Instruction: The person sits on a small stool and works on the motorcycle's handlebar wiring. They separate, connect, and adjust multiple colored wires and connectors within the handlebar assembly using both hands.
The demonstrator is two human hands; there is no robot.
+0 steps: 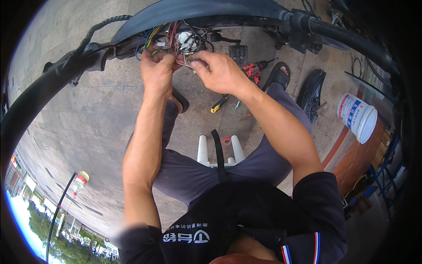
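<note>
My left hand (159, 68) and my right hand (220, 72) meet at a bundle of coloured wires (170, 34) below a dark curved vehicle panel (200, 10). Thin reddish wires (182, 63) run between my fingertips. The left thumb and fingers pinch wires at their left end, with a green piece beside them. My right thumb and index finger close on the wires at the other side. White connectors (187, 40) sit just beyond the hands, among red, blue, yellow and black leads. The exact wire ends are too small to make out.
On the paving lie a red-black power drill (252, 72), a yellow-black screwdriver (218, 104) and a red tape roll (227, 141). A black plastic part (311, 94) and a white bucket (357, 116) stand at right. Black handlebar ends (94, 57) flank the wires.
</note>
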